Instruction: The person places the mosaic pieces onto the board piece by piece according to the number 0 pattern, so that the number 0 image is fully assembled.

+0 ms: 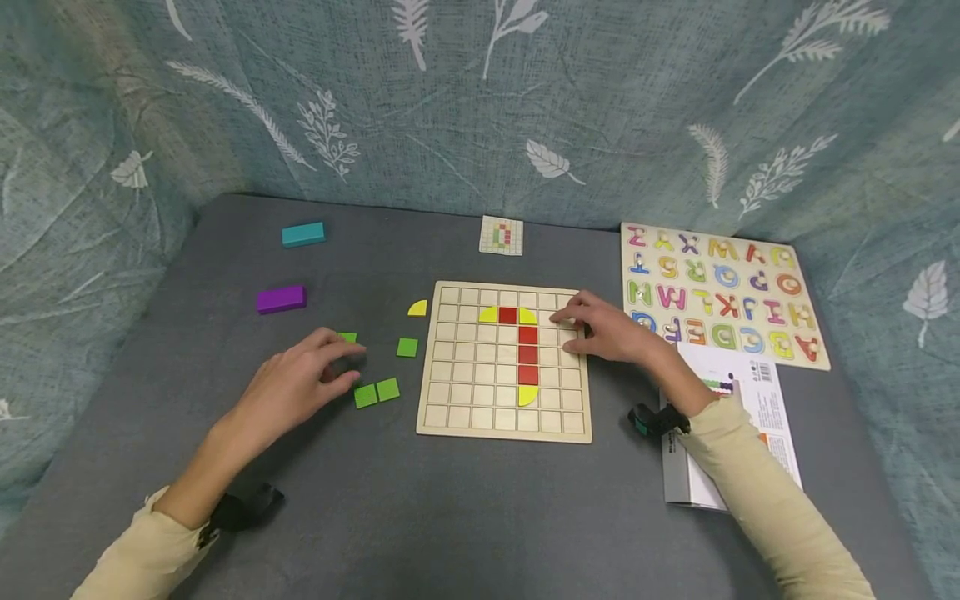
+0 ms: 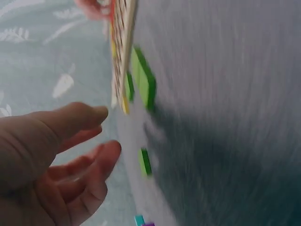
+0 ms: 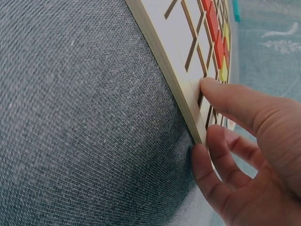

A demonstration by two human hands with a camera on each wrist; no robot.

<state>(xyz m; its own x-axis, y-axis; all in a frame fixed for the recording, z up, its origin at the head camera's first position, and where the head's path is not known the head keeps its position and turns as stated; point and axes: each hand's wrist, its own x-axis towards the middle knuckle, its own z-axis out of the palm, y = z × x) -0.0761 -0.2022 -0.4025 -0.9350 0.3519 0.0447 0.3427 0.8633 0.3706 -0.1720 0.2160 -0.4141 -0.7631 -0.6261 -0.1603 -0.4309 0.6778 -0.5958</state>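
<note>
Left grip poised, thumb and fingers apart with nothing between them, right beside the green square tiles on the tabletop! Four of them lay left of the wooden grid board, one partly hidden behind my fingers. Light, stiff and smooth, I reckoned, unlikely to break but apt to skid, so opposite edges looked the place to pinch. Across to the right grip: thumb on the board's face, fingers bent at its right edge, holding it. Thin, rigid wood, I judged, likely to slide if nudged, and that rim was the sensible hold. Now its shallow cells: red square tiles and yellow quarter-round tiles made a hooked line, most cells bare. One loose yellow piece lay just off the left edge. Over on my right, the alphabet board carried its coloured letters, a white cardboard box covering one corner, its contents hidden from me.
</note>
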